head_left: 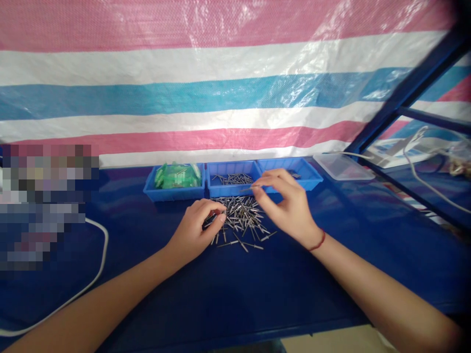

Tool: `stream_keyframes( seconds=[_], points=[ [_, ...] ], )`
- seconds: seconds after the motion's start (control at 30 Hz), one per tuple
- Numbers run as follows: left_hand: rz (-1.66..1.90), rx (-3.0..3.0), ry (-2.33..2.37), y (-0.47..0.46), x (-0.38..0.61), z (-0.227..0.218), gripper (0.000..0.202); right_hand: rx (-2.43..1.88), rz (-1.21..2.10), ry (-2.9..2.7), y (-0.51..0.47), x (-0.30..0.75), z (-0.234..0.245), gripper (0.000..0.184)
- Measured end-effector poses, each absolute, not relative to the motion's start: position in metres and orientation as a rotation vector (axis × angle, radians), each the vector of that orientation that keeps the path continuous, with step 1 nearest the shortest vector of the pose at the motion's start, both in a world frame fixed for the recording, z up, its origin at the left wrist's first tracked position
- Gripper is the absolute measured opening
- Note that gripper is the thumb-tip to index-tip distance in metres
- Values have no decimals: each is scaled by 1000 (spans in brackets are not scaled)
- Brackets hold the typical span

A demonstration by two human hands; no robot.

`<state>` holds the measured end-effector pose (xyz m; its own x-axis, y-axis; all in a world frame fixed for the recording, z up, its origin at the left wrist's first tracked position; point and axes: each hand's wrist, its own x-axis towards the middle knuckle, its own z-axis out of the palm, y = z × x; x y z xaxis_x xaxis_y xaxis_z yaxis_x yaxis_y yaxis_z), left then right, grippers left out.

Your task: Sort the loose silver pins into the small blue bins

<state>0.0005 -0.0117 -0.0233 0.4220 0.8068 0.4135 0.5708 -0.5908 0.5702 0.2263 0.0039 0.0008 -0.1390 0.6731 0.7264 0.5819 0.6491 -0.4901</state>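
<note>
A loose pile of blind rivets (243, 214) with thin metal stems lies on the blue table. My left hand (196, 225) is at the pile's left edge, thumb and forefinger drawn together; whatever is between them blends into the pile. Above the pile's right side, my right hand (285, 203) pinches a single blind rivet (247, 189) between thumb and forefinger, its length pointing left. It is in front of the middle blue bin (231, 190), which holds more rivets. The right blue bin (311, 179), partly hidden by my right hand, has some small dark pieces in it.
In the left blue bin (173, 196) are green plastic packets (178, 175). A clear plastic lid (344, 166) lies right of the bins. A white cable (105, 245) curves along the left, and a dark metal frame (408, 78) rises at right. Striped sheeting (221, 93) hangs behind.
</note>
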Motion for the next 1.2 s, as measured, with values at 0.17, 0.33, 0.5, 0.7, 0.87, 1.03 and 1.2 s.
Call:
stream_keyframes(
  seconds=[0.17,0.33,0.5,0.7,0.87,1.03,1.2],
  points=[
    [866,2432,1160,-11,0,-22,14,-1295,-263,-1579,38,272,-1,17],
    [728,2572,1095,-14,1,-17,11,-1569,-370,-1738,53,281,-19,23],
    [584,2760,937,-17,-2,-12,13,-1511,-324,-1780,45,269,-18,22],
    [515,2839,908,-17,0,-11,13,-1227,-136,-1940,20,245,-2,17],
    [541,2850,945,-14,0,-19,16,-908,167,-2250,-2,222,5,16],
    [651,2845,1066,-10,0,-24,19,-807,333,-2429,-12,211,3,15],
    [731,2815,1104,-12,0,-20,17,-822,382,-2414,-12,210,0,18]
  ],
)
